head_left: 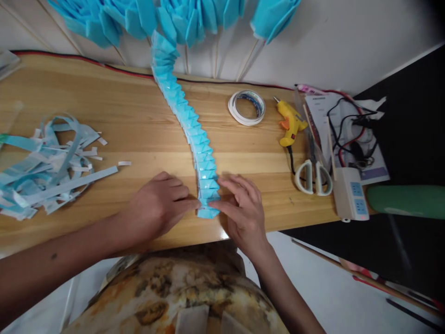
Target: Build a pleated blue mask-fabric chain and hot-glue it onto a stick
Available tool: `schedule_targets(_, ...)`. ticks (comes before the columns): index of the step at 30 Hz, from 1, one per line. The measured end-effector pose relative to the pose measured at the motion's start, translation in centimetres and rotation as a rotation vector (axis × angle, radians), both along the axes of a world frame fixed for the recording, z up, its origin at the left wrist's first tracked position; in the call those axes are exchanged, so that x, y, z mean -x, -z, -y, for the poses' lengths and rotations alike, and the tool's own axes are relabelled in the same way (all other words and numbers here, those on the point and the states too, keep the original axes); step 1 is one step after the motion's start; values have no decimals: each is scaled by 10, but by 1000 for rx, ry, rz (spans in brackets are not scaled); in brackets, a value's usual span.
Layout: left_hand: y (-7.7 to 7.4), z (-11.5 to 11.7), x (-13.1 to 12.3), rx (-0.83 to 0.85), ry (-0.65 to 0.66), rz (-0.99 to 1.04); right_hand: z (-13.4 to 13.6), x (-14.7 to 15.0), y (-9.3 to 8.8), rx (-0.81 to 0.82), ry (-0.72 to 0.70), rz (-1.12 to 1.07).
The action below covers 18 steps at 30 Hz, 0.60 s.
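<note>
A long chain of folded blue paper (194, 134) runs from the wall down the wooden table (132, 116) to its near edge. My left hand (158, 206) lies left of the chain's near end, fingertips pressed against its folds. My right hand (243, 208) lies on the other side, fingers pressed against the same end. Both hands pinch the last folds between them.
A heap of cut blue and white paper strips (45, 167) lies at the left. A roll of tape (246, 107), a yellow glue gun (289, 123), white scissors (313, 176) and a power strip (351, 192) with cables lie at the right. Blue paper flowers (174, 18) hang above.
</note>
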<state>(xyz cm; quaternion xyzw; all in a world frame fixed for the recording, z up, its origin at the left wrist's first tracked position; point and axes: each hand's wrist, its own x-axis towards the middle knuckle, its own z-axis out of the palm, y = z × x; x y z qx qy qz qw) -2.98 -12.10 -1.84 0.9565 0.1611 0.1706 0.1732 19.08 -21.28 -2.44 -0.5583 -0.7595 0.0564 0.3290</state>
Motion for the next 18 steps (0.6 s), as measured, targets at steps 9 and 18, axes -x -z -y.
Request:
schedule_targets(9,3,-4,4,111,2,23,8,-6,3,-54,118,-191)
schedule_targets(18,-13,7,13,237,48,130,31,1,2,-117,81,-208)
